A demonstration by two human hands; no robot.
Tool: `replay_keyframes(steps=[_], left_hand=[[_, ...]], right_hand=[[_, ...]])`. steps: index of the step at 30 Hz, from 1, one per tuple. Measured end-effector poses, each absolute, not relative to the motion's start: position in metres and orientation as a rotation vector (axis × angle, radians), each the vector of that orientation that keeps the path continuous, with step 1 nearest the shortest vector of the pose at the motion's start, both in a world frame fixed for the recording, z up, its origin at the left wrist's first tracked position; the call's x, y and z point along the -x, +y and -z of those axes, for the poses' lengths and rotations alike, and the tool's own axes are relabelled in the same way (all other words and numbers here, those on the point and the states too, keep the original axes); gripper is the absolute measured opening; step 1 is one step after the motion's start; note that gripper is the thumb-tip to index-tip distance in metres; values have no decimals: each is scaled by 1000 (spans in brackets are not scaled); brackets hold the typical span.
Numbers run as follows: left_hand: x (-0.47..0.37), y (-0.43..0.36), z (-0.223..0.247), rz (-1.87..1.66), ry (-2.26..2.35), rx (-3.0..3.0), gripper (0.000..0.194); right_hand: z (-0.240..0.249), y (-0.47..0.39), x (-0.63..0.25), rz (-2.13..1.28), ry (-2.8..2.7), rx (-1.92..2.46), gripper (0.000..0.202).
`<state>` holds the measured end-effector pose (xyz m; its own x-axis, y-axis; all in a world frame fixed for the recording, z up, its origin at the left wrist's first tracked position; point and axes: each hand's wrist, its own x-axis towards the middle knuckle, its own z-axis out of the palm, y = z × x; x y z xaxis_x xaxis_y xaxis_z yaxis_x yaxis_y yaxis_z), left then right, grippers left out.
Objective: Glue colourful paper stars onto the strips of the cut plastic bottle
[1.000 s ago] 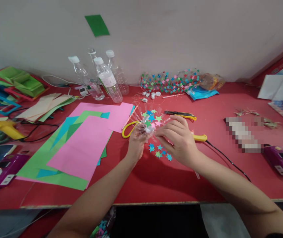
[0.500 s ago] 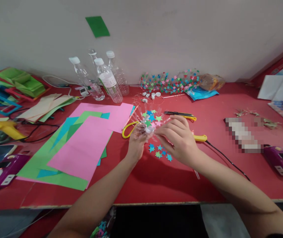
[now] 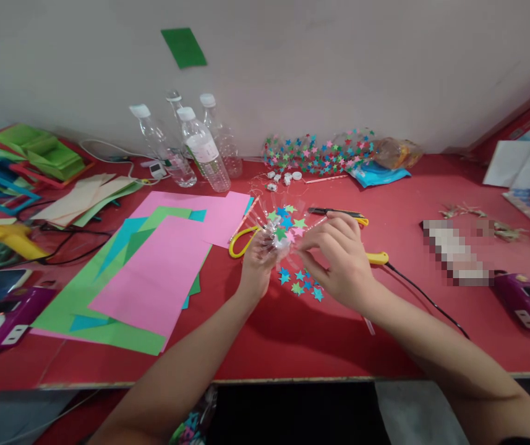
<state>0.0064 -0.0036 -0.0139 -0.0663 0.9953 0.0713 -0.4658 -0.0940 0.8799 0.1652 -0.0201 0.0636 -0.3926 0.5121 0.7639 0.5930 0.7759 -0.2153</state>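
Observation:
My left hand (image 3: 259, 256) is closed around a clear plastic piece (image 3: 271, 235) cut into strips that fan outward, which looks like part of a bottle. Green, blue and pink paper stars (image 3: 286, 213) show among the strips. My right hand (image 3: 336, 253) is close to its right side, thumb and forefinger pinched together. Whatever sits between those fingertips is too small to make out. Below, loose paper stars (image 3: 298, 285), mostly blue, lie on the red table (image 3: 265, 346). Yellow-handled scissors (image 3: 241, 242) are partly hidden behind my left hand.
Coloured paper sheets (image 3: 158, 266) spread out on the left. Several clear bottles (image 3: 206, 151) stand by the wall. A star-covered plastic form (image 3: 315, 151) lies at the back. A box cutter (image 3: 339, 213) and a yellow-handled corded tool (image 3: 378, 258) are near my right hand.
My right hand has shifted slightly right, its pinched fingertips a little farther from the plastic piece. My left hand keeps its hold, with the piece turned slightly.

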Motion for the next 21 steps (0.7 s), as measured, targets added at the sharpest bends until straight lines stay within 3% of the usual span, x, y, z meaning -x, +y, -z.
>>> replay_keyframes(steps=[11, 16, 21], left_hand=[[-4, -5, 12, -1571, 827, -884, 30], [-3, -5, 15, -1576, 824, -853, 39], [-2, -4, 17, -1571, 850, -888, 43]], right_hand=[[-88, -21, -180, 203, -2072, 715, 11], [-82, -21, -176, 284, -2133, 754, 5], [-75, -20, -175, 369, -2199, 720, 14]])
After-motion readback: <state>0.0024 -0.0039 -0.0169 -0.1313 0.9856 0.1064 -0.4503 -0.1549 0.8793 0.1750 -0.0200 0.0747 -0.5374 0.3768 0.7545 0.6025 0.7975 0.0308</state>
